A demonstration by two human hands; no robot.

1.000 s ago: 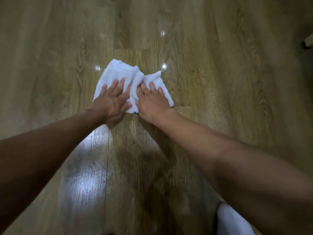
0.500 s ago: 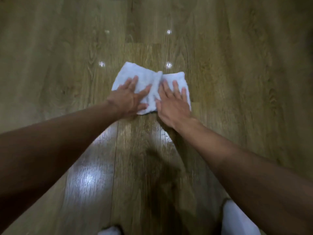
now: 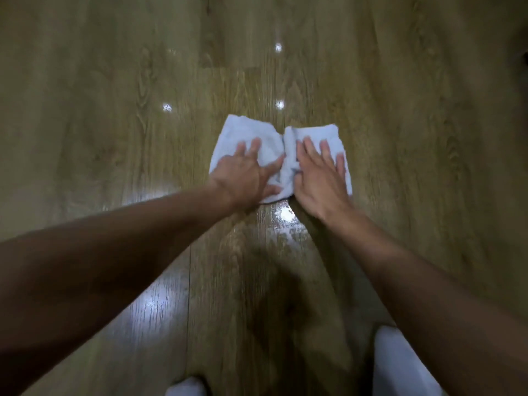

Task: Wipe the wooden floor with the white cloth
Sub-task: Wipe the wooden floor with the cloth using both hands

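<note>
"Pressing with both palms: left hand (image 3: 245, 178) and right hand (image 3: 317, 178) lie flat on the white cloth (image 3: 243, 132), fingers straight and spread, gripping nothing."

"Which way does it lie?"

"Long axis left to right on the wooden floor (image 3: 114, 110), with a bunched ridge between my hands. It's under my fingers and reaches just beyond them. Neither hand is nearer, so I'd push straight away from me."

Cloth (image 3: 246, 133) on floor (image 3: 114, 144); left hand (image 3: 246, 177), right hand (image 3: 320, 181) atop, seemingly apart.
</note>
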